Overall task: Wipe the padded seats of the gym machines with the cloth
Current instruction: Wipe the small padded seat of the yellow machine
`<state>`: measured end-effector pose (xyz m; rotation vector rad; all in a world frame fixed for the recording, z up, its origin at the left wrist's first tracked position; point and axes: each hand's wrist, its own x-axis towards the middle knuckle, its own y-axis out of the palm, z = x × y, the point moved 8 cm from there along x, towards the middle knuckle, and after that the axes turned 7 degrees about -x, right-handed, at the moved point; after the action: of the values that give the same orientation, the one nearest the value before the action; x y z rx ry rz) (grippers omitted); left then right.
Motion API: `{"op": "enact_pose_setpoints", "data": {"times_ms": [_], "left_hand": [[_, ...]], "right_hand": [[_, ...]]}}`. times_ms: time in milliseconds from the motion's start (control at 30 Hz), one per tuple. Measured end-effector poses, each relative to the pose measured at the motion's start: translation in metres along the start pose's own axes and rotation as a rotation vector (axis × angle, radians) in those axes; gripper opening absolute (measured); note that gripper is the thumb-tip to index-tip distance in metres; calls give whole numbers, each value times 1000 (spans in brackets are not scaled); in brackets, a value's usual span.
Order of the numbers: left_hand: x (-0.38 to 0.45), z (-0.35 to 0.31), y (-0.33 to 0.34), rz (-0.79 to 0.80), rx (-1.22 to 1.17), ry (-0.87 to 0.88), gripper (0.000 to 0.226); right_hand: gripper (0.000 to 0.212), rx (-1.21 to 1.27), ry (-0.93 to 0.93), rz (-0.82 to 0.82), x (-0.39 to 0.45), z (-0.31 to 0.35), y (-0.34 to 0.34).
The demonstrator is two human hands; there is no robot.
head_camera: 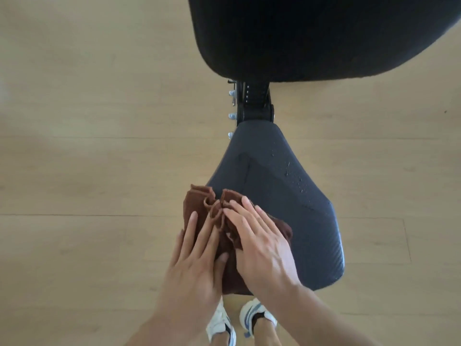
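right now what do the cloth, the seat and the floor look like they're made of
The cloth looks like soft brown ribbed fabric: it bunches into folds under both hands. The seat seems padded with dark vinyl or faux leather, matte, with a fine woven-looking texture along its edge and small droplets or specks on top. The floor looks like pale wood or wood-look laminate, with grain and plank seams.

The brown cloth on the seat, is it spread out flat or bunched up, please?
Bunched up. The brown cloth is gathered into ruffled folds between the left hand and right hand, which press it onto the seat.
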<state>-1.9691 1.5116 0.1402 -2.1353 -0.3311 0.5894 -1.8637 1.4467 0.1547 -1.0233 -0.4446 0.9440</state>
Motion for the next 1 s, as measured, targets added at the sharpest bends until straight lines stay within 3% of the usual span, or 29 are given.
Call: {"op": "enact_pose_setpoints", "data": {"times_ms": [200,433,633,833,900,1000], "left_hand": [[132,-16,-15,62,20,-109,62],[213,-70,2,122,190,53,62],[170,-130,41,160,254,320,58],[72,-159,70,187,83,442,59],[49,-152,68,169,34,398,59],[24,-118,53,87,28,303,60]], "right_hand": [[49,-60,84,-90,107,-58,-24],[45,24,316,-55,110,-142,-68],[35,151,598,-27,8,-173,-80],[26,311,745,-40,-102,-156,-70],[28,309,710,-115,-119,-134,-63],[41,162,390,-131,-99,-86,-55]]}}
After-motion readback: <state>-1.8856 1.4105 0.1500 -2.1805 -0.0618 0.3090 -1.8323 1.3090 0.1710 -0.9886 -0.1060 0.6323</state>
